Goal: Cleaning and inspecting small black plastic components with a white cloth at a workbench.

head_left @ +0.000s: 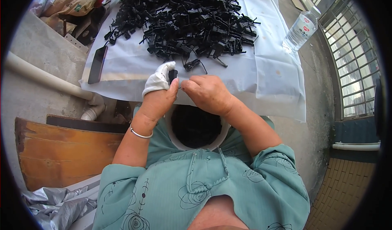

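Black plastic clips [188,19] lie in a big loose heap on a white sheet [265,70] that covers the table, and the person sits just in front of its near edge. The left hand [157,97] has white cloth wrapped on the fingers [160,77], and it pinches one small black clip piece [173,74] between the thumb and the covered fingers, held upright above the edge of the sheet. The right hand [208,93] is curled nearly closed, its fingertips meeting the left thumb; it seems to grip something very thin there, but I cannot tell what it is. A silver bangle [141,134] sits on the left wrist.

Directly under both hands, in the person's lap, stands a white bucket [222,134] with dark contents. One single clip [192,64] lies apart from the heap, near the held piece. At the left border of the sheet rests a dark phone [98,64]. A clear water bottle [300,30] lies tilted at the far right, beside the window grille [353,66]. A white pipe [45,78] runs along the wall on the left.
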The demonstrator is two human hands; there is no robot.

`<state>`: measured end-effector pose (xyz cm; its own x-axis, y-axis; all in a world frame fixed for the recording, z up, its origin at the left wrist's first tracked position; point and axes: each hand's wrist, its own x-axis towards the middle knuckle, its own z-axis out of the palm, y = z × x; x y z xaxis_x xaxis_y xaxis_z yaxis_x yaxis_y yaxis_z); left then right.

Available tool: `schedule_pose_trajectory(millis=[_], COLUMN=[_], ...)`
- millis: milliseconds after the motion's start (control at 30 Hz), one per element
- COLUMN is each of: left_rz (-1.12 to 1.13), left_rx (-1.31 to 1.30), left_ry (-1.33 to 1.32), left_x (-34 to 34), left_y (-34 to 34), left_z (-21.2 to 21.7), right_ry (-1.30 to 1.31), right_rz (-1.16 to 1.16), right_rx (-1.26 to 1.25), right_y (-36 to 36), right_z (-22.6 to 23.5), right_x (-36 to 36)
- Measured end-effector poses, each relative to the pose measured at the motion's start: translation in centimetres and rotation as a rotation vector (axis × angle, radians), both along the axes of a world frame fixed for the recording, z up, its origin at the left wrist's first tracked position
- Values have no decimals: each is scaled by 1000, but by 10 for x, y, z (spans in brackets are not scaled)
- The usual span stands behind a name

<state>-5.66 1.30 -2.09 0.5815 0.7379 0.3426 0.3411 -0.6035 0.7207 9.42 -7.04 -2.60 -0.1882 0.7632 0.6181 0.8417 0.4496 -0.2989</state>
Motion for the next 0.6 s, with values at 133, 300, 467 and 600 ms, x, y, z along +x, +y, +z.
schedule_pose_trajectory(millis=[133, 300, 467, 600], left_rz=[-104, -236, -304, -224], left_rx=[-289, -621, -547, -632], left_ry=[-159, -340, -360, -337], left_x=[1, -1, 0, 1], left_y=[-14, -24, -28, -29], left_z=[2, 8, 6, 14], right_ry=[462, 965, 960, 807], right_rz=[-42, 1, 11, 75], right_rx=[-22, -341, -474, -389], right_y=[0, 0, 1, -7], right_z=[2, -1, 0, 7], right_x=[-5, -7, -3, 2])
